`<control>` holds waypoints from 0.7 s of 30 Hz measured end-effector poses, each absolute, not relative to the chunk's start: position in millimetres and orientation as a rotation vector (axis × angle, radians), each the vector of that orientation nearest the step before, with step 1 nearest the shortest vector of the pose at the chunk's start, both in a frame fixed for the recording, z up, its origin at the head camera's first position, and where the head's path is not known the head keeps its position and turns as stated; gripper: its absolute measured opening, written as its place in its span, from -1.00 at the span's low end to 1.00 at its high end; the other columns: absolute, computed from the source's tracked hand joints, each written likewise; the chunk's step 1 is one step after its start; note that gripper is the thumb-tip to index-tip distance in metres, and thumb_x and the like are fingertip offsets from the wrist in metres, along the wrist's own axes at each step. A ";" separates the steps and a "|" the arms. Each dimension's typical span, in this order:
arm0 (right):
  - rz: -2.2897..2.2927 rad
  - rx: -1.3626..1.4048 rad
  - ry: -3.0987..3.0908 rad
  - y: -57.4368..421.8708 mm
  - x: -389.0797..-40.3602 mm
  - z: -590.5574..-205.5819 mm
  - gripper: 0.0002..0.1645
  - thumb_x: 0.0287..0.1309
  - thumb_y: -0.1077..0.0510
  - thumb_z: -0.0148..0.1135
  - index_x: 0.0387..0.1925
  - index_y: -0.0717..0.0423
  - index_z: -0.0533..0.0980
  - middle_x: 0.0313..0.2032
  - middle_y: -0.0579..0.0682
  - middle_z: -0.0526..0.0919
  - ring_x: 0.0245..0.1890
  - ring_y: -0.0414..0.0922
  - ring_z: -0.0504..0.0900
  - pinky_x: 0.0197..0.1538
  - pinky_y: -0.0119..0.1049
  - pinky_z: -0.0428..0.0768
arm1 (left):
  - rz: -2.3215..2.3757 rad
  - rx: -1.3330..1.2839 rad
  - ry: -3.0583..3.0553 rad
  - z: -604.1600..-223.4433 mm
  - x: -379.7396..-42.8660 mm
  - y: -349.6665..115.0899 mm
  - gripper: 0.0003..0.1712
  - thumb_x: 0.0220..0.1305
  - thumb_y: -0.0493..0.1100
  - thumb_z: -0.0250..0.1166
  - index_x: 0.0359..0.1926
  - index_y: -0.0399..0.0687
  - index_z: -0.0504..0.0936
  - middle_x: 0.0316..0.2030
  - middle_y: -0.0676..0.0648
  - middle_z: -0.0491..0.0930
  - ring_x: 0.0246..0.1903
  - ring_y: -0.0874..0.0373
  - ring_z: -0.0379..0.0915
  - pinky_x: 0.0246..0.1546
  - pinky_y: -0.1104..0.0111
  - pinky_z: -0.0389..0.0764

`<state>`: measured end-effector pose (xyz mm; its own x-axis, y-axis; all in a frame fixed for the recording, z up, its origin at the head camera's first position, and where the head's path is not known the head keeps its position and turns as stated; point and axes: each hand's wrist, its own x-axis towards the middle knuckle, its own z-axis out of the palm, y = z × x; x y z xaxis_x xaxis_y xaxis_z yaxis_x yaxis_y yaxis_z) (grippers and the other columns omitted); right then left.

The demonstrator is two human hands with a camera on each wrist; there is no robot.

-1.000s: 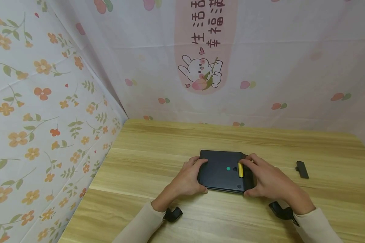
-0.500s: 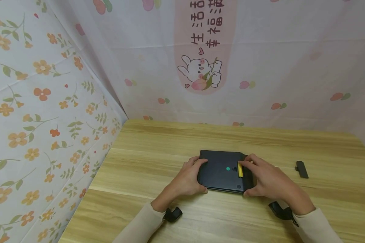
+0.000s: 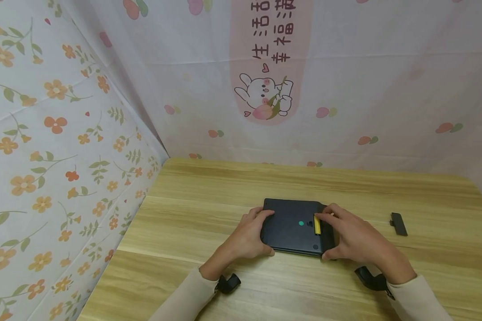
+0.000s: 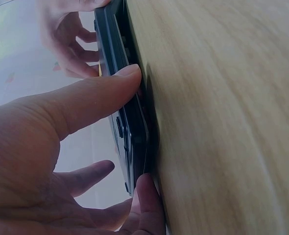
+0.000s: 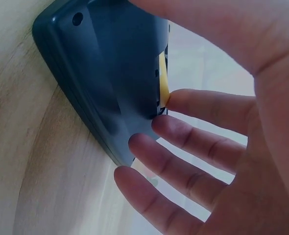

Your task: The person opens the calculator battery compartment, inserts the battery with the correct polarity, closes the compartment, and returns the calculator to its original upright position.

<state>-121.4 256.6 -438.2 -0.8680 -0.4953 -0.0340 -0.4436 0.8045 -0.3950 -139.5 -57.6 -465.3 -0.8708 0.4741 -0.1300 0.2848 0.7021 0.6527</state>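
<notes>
A dark calculator [image 3: 287,225] lies face down on the wooden table, its back up and its battery slot uncovered. Inside that slot sits a yellow battery [image 3: 317,225]; a sliver of the battery [image 5: 163,81] shows in the right wrist view. My left hand [image 3: 245,234] grips the calculator's left end, its thumb along the near edge. At the other end my right hand [image 3: 355,234] holds the calculator, thumb at the near corner and fingers toward the far side. Its index fingertip touches the battery's far end. The calculator's keyed face is mostly hidden.
A small black battery cover [image 3: 399,224] with a tab lies on the table to the right. The wooden table [image 3: 209,187] meets a patterned cloth [image 3: 193,89] behind and a floral cloth [image 3: 64,169] at the left. Black wrist mounts [image 3: 229,283] sit by both sleeves.
</notes>
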 end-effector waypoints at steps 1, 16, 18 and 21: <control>-0.573 -0.749 2.856 256.4 -121.4 -438.0 0.25 -0.19 -0.34 0.84 0.44 0.20 0.56 0.31 0.16 0.50 -0.24 -0.23 0.51 -0.24 -0.17 0.55 | 0.935 0.599 2.623 -465.6 -139.6 -57.6 0.18 0.05 -0.14 0.79 0.64 0.04 0.37 0.66 -0.23 0.15 0.49 -0.23 0.25 0.35 -0.06 0.51; -0.578 -0.771 2.887 256.2 -121.4 -441.3 0.30 -0.23 -0.37 0.85 0.41 0.24 0.50 0.33 0.16 0.48 0.02 0.01 0.69 -0.15 -0.05 0.71 | 0.931 0.602 2.627 -466.4 -140.2 -58.1 0.18 0.05 -0.15 0.79 0.64 0.03 0.37 0.65 -0.25 0.16 0.50 -0.24 0.24 0.36 -0.06 0.51; -0.586 -0.769 2.883 256.8 -121.6 -441.7 0.30 -0.22 -0.37 0.85 0.42 0.23 0.50 0.33 0.15 0.48 0.04 0.02 0.69 -0.14 -0.04 0.71 | 0.930 0.603 2.629 -465.8 -139.8 -58.1 0.18 0.05 -0.14 0.79 0.64 0.03 0.37 0.65 -0.25 0.16 0.50 -0.24 0.24 0.36 -0.06 0.51; -0.598 -0.763 2.870 257.6 -122.0 -441.9 0.28 -0.21 -0.36 0.85 0.42 0.22 0.51 0.31 0.14 0.47 -0.01 -0.02 0.67 -0.19 -0.09 0.67 | 0.933 0.604 2.625 -464.6 -139.3 -58.2 0.18 0.05 -0.14 0.79 0.64 0.02 0.37 0.65 -0.25 0.16 0.51 -0.24 0.23 0.37 -0.06 0.50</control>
<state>-122.0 257.6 -441.9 -0.8673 -0.4978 -0.0075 -0.4534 0.7959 -0.4013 -139.3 -58.2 -464.6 -0.8702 0.4758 -0.1279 0.2883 0.7022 0.6510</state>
